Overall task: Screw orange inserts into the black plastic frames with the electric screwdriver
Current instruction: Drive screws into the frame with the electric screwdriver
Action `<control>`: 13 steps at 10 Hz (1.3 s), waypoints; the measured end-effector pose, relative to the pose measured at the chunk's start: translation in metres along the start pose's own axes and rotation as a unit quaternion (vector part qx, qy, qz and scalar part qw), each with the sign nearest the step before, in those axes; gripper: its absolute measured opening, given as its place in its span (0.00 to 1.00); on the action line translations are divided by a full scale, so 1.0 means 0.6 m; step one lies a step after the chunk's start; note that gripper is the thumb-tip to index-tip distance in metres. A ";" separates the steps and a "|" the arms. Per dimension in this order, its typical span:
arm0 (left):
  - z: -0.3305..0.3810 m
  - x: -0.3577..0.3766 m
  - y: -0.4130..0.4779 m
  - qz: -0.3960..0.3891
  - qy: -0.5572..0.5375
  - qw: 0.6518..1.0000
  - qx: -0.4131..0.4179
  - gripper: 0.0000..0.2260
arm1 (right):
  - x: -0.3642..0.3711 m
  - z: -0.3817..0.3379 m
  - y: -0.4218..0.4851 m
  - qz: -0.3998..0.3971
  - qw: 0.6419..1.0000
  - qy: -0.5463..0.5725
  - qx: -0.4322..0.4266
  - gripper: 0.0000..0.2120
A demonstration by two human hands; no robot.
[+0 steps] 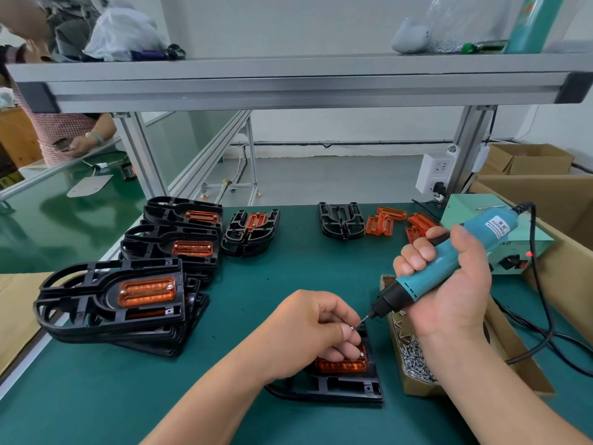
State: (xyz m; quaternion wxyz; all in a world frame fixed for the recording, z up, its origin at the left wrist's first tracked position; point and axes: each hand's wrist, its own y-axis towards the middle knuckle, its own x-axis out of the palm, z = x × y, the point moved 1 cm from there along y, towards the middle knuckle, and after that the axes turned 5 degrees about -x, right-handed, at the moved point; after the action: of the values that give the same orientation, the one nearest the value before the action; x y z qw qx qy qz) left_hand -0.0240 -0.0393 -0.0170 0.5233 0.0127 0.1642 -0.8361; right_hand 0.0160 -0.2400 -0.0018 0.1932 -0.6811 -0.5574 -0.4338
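Note:
A black plastic frame (340,385) lies on the green mat in front of me, an orange insert (341,366) seated in it. My left hand (308,332) hovers over the frame and pinches a small screw (352,327) at its fingertips; another screw sits in the insert's right end. My right hand (449,284) grips the teal electric screwdriver (442,264), tilted, with its bit tip touching the pinched screw.
A cardboard tray of loose screws (415,361) sits right of the frame. Finished frames are stacked at left (112,300) and behind (250,231). Empty black frames (340,220) and loose orange inserts (390,220) lie at the back. The power supply box (500,248) and cord are at right.

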 end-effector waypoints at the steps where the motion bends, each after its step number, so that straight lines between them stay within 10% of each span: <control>1: 0.000 0.002 0.000 0.001 -0.001 1.000 0.001 0.07 | 0.001 0.002 -0.002 0.002 1.000 -0.004 0.000 0.10; 13: 0.006 -0.001 -0.006 -0.022 0.005 1.000 0.002 0.08 | 0.004 0.004 -0.008 0.004 1.000 -0.013 0.006 0.10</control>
State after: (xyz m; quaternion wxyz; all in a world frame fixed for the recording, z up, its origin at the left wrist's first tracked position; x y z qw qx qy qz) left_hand -0.0266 -0.0383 -0.0125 0.5040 0.0145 0.1656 -0.8475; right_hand 0.0124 -0.2354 -0.0024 0.1920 -0.6874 -0.5601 -0.4206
